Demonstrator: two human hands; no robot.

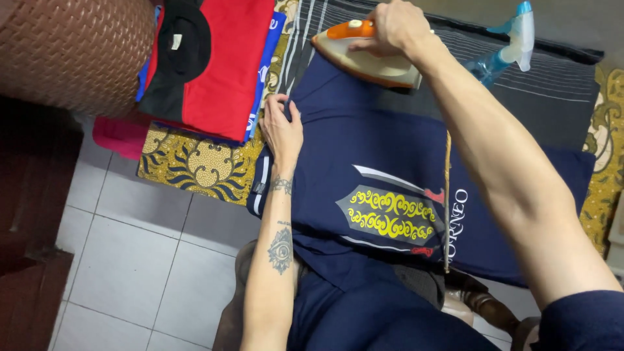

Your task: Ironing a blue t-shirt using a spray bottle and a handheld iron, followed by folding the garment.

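Note:
A navy blue T-shirt (364, 156) with a yellow and grey print lies spread over a dark striped cloth. My right hand (393, 29) grips the handle of an orange and cream clothes iron (364, 55), which rests on the shirt's far end. My left hand (281, 127) lies on the shirt's left edge, fingers pinching the fabric near the sleeve.
A pile of folded clothes, red on top (227, 65), sits on a yellow patterned cloth (195, 162) to the left. A blue spray bottle (507, 45) lies at the far right. A woven brown basket (71, 52) stands top left. Grey floor tiles (136, 260) show below.

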